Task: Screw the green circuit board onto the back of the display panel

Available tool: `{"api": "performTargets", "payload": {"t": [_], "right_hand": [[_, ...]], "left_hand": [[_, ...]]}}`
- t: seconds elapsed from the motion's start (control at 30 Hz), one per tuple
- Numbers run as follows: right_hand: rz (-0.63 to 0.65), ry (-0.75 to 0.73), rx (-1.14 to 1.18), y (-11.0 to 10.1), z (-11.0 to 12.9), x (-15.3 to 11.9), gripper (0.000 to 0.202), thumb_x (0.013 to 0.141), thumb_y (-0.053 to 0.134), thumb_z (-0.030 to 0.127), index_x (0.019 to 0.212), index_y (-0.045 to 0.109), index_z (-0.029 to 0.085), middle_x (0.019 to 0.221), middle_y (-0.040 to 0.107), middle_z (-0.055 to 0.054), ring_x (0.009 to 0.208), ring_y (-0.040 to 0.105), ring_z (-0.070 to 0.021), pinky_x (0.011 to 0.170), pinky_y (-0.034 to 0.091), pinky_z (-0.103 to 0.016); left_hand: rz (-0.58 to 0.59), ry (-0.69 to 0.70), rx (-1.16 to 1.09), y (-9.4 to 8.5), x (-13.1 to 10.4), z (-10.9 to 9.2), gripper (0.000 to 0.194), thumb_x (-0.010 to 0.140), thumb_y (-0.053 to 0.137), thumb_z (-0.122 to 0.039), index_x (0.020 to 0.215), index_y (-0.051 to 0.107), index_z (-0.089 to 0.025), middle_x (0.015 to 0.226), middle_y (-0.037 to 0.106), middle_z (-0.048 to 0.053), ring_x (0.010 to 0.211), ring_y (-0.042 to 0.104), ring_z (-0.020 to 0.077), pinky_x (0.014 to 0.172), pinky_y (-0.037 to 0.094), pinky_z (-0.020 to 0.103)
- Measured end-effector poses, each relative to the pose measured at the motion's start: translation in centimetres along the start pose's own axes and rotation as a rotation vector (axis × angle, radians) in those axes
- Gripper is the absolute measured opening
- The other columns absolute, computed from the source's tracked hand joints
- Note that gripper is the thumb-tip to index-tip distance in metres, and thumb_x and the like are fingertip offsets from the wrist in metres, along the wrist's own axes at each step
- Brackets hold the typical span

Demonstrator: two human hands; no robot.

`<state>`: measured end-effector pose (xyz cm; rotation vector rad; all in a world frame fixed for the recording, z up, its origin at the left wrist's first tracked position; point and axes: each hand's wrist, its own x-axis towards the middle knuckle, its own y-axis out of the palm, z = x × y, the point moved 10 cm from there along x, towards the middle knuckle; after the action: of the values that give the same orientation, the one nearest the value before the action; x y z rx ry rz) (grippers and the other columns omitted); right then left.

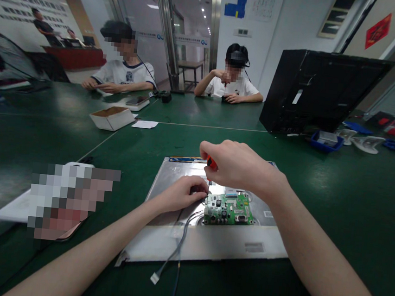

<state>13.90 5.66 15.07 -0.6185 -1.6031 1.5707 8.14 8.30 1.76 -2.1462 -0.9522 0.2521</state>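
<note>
The green bench (pixel 336 189) runs wide to the far side and to the right, with bare mat all around the silver panel (pixel 188 245) that lies flat near the person; its near edge sits a little back from the bench's near edge, and two loose cables (pixel 173 257) trail off it toward that edge. On the panel, right of its middle, sits a small green circuit board (pixel 228 210), studded with dark parts and connectors along its near side. The right hand (pixel 237 166) is closed around a screwdriver (pixel 211 165) with a red-orange handle, held upright, its thin shaft pointing down at the board's far left corner. The left hand (pixel 182 194) rests on the panel just left of the board, fingers curled narrow, pinching at that same corner close to the shaft's tip. To the near left lies a white tray (pixel 17 207), its contents blurred out. Farther left stand a white cardboard box (pixel 111 117) and a slip of paper (pixel 145 124). On the far right a black monitor housing (pixel 314 92) stands tilted, with a blue tray (pixel 326 141) beside it. Two other people sit across the bench, well apart from the panel.
</note>
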Motion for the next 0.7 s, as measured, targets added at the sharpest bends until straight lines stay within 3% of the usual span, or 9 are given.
{"api": "performTargets", "payload": {"t": [0.1, 0.27, 0.5, 0.7], "right_hand": [[0.007, 0.058, -0.029, -0.1, -0.5, 0.1, 0.014, 0.087, 0.058, 0.029, 0.097, 0.061, 0.020, 0.078, 0.064, -0.003, 0.063, 0.051, -0.0142, 0.051, 0.025, -0.026], [0.023, 0.111, -0.003, 0.0, -0.9, 0.4, 0.030, 0.093, 0.056, 0.049, 0.086, 0.067, 0.021, 0.073, 0.065, -0.003, 0.063, 0.054, -0.0146, 0.054, 0.027, -0.027], [0.006, 0.071, -0.090, -0.1, -0.4, 0.2, 0.016, 0.087, 0.053, 0.025, 0.096, 0.065, 0.019, 0.081, 0.069, -0.005, 0.066, 0.056, -0.0154, 0.054, 0.026, -0.027], [-0.018, 0.004, -0.061, -0.5, 0.1, 0.0, 0.019, 0.084, 0.058, 0.028, 0.099, 0.062, 0.019, 0.080, 0.068, -0.004, 0.066, 0.056, -0.0157, 0.051, 0.024, -0.027]], "left_hand": [[-0.001, 0.002, 0.007, -0.1, 0.0, -0.1, 0.007, 0.085, 0.059, -0.017, 0.081, 0.064, -0.017, 0.079, 0.065, 0.001, 0.074, 0.060, 0.0178, 0.070, 0.047, 0.029], [0.020, -0.010, 0.012, 0.1, 0.0, -0.1, 0.006, 0.085, 0.059, -0.018, 0.084, 0.065, -0.017, 0.081, 0.066, 0.002, 0.075, 0.060, 0.0177, 0.071, 0.048, 0.029], [-0.003, -0.018, 0.021, 0.0, 0.0, 0.1, 0.007, 0.084, 0.059, -0.016, 0.081, 0.065, -0.018, 0.078, 0.066, 0.001, 0.073, 0.060, 0.0174, 0.070, 0.047, 0.029], [0.002, -0.017, -0.001, 0.2, 0.0, 0.4, 0.008, 0.086, 0.058, -0.020, 0.086, 0.066, -0.018, 0.082, 0.068, 0.002, 0.076, 0.061, 0.0186, 0.070, 0.048, 0.030]]}}
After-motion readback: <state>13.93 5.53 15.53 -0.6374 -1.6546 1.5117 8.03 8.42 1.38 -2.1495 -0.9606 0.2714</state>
